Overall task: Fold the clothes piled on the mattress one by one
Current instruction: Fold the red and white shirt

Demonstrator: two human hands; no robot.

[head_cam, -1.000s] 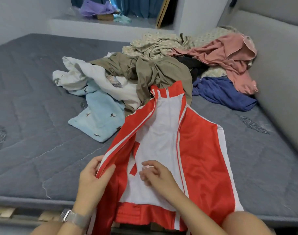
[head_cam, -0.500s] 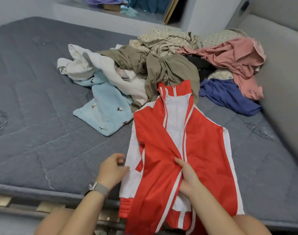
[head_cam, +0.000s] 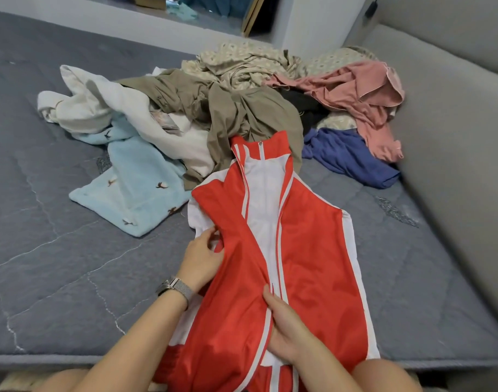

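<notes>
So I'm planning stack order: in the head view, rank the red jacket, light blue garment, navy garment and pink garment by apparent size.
1. red jacket, though it lies nearest the camera, which inflates it.
2. light blue garment.
3. pink garment and navy garment: both crumpled and look alike, so unranked.

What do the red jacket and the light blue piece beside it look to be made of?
Red jacket: likely smooth synthetic tracksuit fabric, judging by its slight sheen and crisp folds. Light blue piece: probably fleece or plush, matte and fuzzy, with small embroidered-looking motifs.
</notes>
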